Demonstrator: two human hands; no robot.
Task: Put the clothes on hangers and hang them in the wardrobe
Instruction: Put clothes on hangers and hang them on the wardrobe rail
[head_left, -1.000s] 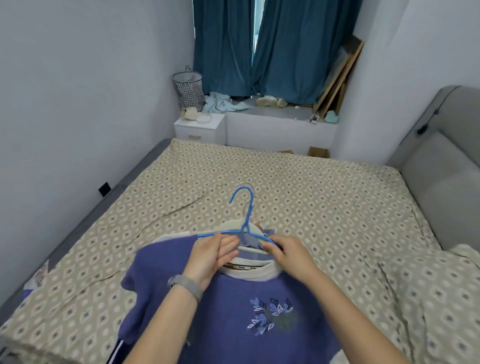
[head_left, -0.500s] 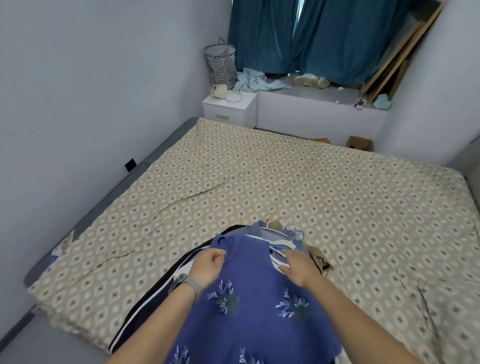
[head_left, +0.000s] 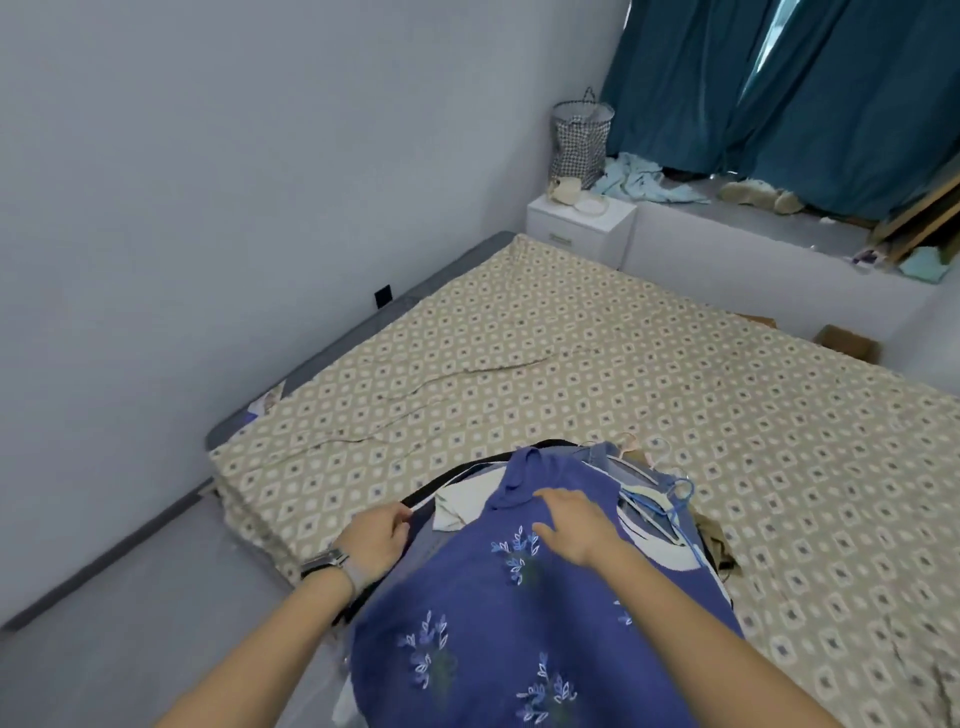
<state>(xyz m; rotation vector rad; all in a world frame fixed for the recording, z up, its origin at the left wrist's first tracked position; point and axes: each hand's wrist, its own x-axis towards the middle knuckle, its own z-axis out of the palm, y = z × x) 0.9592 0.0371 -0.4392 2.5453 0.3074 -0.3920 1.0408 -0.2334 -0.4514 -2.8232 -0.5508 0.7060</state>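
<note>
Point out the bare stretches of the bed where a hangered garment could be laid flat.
Free: the bedspread between the clothes pile and the white nightstand, and the stretch right of the pile. Crowded: the near edge, where the purple top, blue hanger and both hands sit.

I see a bed (head_left: 597, 374) filling the middle and right of the frame. At its near edge, bottom centre, a pile of clothes (head_left: 467, 499) lies with a sweater (head_left: 519, 623) on top. My right hand (head_left: 574, 525) rests on the sweater; my left hand (head_left: 376, 538) is just left of it, at the pile's edge. A hanger (head_left: 670, 512) lies right of the sweater. A nightstand (head_left: 582, 228) stands behind the bed, upper centre, a basket (head_left: 579, 140) behind it and curtains (head_left: 779, 88) at upper right.
</note>
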